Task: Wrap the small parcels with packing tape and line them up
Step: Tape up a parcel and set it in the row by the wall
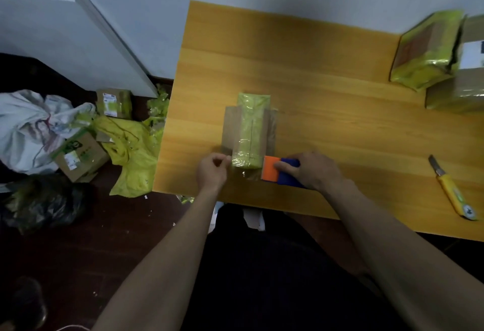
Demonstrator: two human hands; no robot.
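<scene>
A small brown cardboard parcel (250, 131) lies near the front edge of the wooden table (327, 90), with a yellow-green strip of tape running down its top. My left hand (212, 171) pinches the parcel's near left corner at the tape's edge. My right hand (311, 169) grips an orange and blue tape dispenser (277, 172) against the parcel's near right end. Two wrapped parcels sit at the far right: a yellow-green one (427, 50) and a brown one (468, 69).
A yellow utility knife (453, 192) lies at the table's right front. On the floor to the left are cardboard boxes (78, 155), yellow plastic scraps (131, 152), a white bag (28, 126) and a black bag (44, 205). A white wall stands behind the table.
</scene>
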